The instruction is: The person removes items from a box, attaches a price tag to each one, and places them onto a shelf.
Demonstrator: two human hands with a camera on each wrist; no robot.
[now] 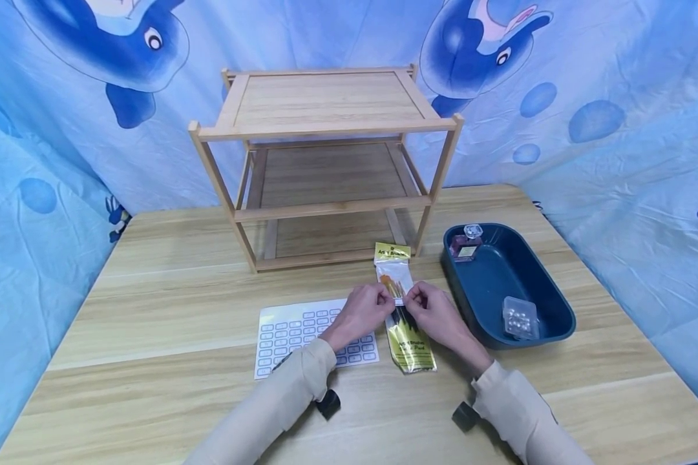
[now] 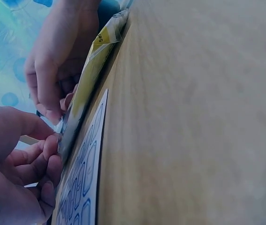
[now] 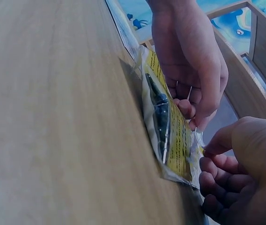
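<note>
Worktop (image 1: 139,374), wood-grained, carrying all items below. Three-tier wooden rack (image 1: 331,103), standing toward the far edge. Dark blue basin (image 1: 494,284), oblong, open-topped, beside the right edge. Printed label sheet (image 1: 282,336), flat, left of centre, its far left corner bare of printed frames. Artist-brush packet (image 1: 408,345), gold and clear film, lying between label sheet and basin; header end at the rack's front rail, contact not certain; tail end toward the near edge. Left hand (image 1: 363,313), thumb and forefinger pinching at the packet's middle. Right hand (image 1: 439,316), likewise pinching, fingertips close opposite. Clear box (image 1: 520,318) holding pale round pieces, at the basin's near end. Perfume bottle (image 1: 465,247), faceted stopper, in the basin's far left corner. Narrow white strip (image 1: 399,301), crossing the packet between both pinches; probably a label, though too small to confirm. Handling note, by judgement: step in hand is setting the strip on the film. Best kept level and lightly taut from both ends, lowered middle first, then smoothed outward; the film looks loose and may wrinkle, and fingertips may catch any adhesive, so each pinch should release gently.
</note>
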